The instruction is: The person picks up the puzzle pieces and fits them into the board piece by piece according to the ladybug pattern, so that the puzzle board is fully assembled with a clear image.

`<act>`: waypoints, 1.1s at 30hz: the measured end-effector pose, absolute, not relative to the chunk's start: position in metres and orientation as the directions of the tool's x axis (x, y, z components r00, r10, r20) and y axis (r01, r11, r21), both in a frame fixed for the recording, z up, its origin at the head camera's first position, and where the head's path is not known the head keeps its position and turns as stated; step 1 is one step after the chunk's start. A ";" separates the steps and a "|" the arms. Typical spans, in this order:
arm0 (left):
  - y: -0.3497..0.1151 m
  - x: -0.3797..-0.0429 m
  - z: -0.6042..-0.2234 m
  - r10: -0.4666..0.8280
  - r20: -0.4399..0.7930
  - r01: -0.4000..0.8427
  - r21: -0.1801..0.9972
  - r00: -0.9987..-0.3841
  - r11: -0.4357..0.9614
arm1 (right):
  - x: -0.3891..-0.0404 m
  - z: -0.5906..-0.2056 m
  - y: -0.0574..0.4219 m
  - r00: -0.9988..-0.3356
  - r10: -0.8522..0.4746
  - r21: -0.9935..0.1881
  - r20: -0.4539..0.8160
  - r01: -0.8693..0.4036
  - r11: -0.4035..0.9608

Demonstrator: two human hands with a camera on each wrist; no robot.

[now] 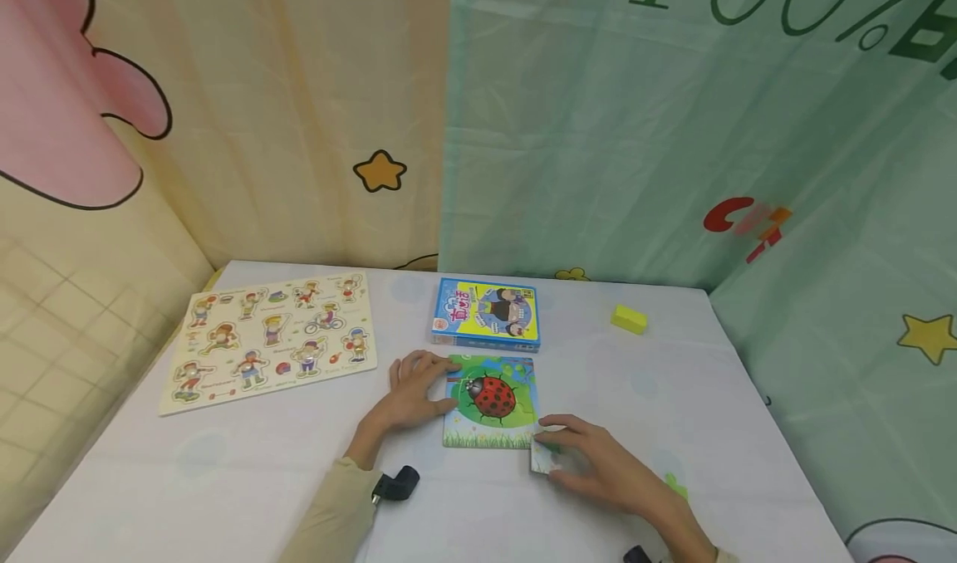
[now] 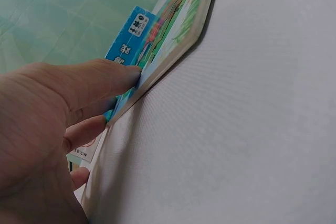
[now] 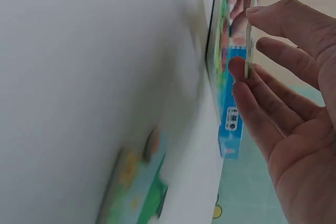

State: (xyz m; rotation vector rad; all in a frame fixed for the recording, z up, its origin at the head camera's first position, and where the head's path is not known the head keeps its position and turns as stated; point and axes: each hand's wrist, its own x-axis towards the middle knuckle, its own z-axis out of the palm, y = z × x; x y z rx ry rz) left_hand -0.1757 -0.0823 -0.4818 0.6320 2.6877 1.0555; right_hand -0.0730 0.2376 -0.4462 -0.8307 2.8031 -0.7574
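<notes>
A square ladybug puzzle [image 1: 489,401] lies flat on the white table. My left hand [image 1: 413,393] is at its left side, the thumb and a finger touching the edge; in the left wrist view the thumb [image 2: 113,77] lies against the board's rim. Off the lower right corner, my right hand [image 1: 591,463] pinches a thin pale puzzle piece [image 1: 542,457]. The right wrist view shows that piece edge-on between thumb and fingertips, raised off the table. Another puzzle piece [image 3: 139,184], green and blue, lies on the table, partly hidden by the right forearm in the head view.
Behind the puzzle lies a blue and yellow box [image 1: 486,314]. To the left is a wooden picture board [image 1: 272,339] with sports figures. A yellow block [image 1: 629,320] sits at the back right. Printed curtains [image 1: 583,148] hang behind the table.
</notes>
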 end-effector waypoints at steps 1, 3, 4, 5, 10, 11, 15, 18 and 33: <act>-0.082 -0.176 -0.482 0.450 -0.015 0.320 0.683 -0.893 0.657 | -0.075 -0.445 0.234 -0.844 -0.537 -0.502 0.025 -0.475 0.723; -0.081 -0.176 -0.482 0.450 -0.021 0.317 0.681 -0.893 0.660 | -0.080 -0.444 0.228 -0.842 -0.539 -0.516 0.020 -0.471 0.716; -0.081 -0.176 -0.482 0.451 -0.022 0.317 0.680 -0.892 0.661 | -0.082 -0.444 0.224 -0.839 -0.543 -0.522 0.022 -0.473 0.710; -0.081 -0.176 -0.482 0.451 -0.023 0.317 0.679 -0.892 0.662 | -0.084 -0.444 0.220 -0.835 -0.550 -0.525 0.026 -0.479 0.703; -0.081 -0.176 -0.481 0.454 -0.017 0.323 0.678 -0.891 0.660 | -0.094 -0.446 0.199 -0.819 -0.574 -0.509 0.017 -0.501 0.700; -0.081 -0.176 -0.481 0.453 -0.015 0.324 0.677 -0.891 0.661 | -0.096 -0.446 0.195 -0.816 -0.579 -0.504 0.012 -0.505 0.701; -0.082 -0.177 -0.483 0.451 -0.007 0.329 0.672 -0.893 0.663 | -0.105 -0.447 0.179 -0.805 -0.593 -0.499 -0.008 -0.511 0.700; -0.082 -0.177 -0.483 0.451 -0.004 0.334 0.666 -0.893 0.667 | -0.112 -0.447 0.168 -0.792 -0.610 -0.491 -0.018 -0.525 0.695; -0.082 -0.178 -0.483 0.453 -0.003 0.338 0.661 -0.892 0.670 | -0.125 -0.453 0.136 -0.778 -0.627 -0.387 -0.047 -0.564 0.729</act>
